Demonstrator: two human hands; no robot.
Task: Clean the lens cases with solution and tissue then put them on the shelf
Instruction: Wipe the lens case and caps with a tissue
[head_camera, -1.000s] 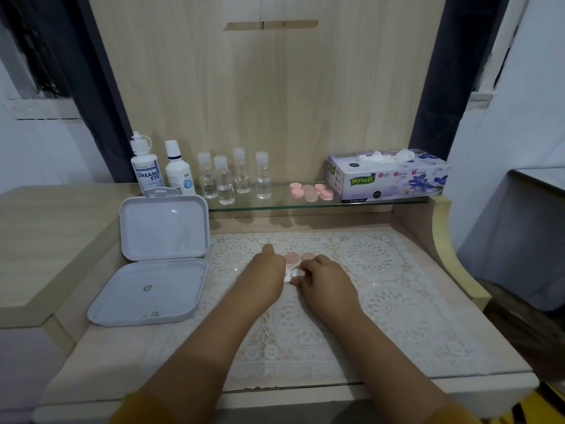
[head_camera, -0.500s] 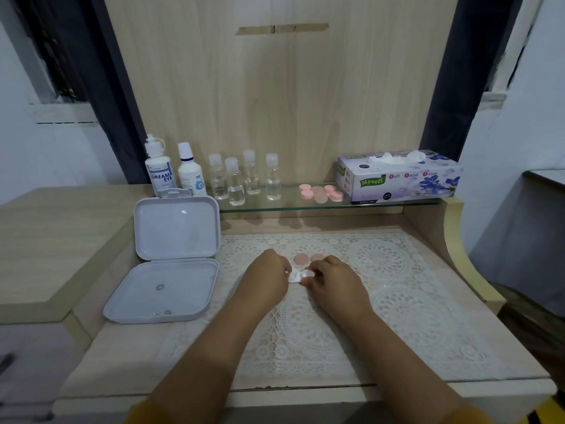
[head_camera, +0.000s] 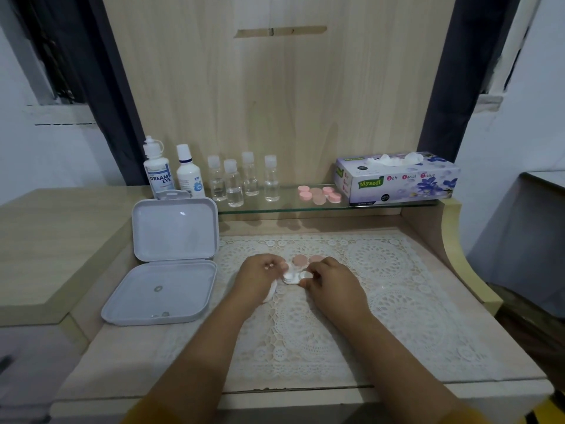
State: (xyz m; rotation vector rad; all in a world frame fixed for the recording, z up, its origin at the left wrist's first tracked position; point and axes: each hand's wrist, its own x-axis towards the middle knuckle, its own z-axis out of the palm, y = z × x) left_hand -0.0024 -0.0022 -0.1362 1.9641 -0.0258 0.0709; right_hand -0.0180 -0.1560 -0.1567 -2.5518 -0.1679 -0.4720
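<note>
A white lens case [head_camera: 294, 276] lies on the lace mat [head_camera: 382, 270] between my hands. My left hand [head_camera: 260, 278] grips its left end with curled fingers, and a white tissue wad [head_camera: 271, 294] shows under that palm. My right hand [head_camera: 334, 284] pinches the case's right well. Two pink caps [head_camera: 299, 261] lie on the mat just behind the case. Several pink lens cases [head_camera: 318, 194] sit on the glass shelf [head_camera: 382, 205]. On the shelf also stand a tissue box [head_camera: 397, 180] at the right and two solution bottles [head_camera: 158, 172] at the left.
An open white plastic box [head_camera: 165, 273] lies left of the mat, its lid leaning back against the bottles. Several small clear bottles [head_camera: 241, 182] stand mid-shelf. A raised wooden side surface [head_camera: 55, 240] is at the left, and a curved wooden side panel [head_camera: 458, 240] at the right.
Both hands stay on the white case at the same spot. The tissue wad has come into sight under my left palm, and the case's wells show more between the fingers.
</note>
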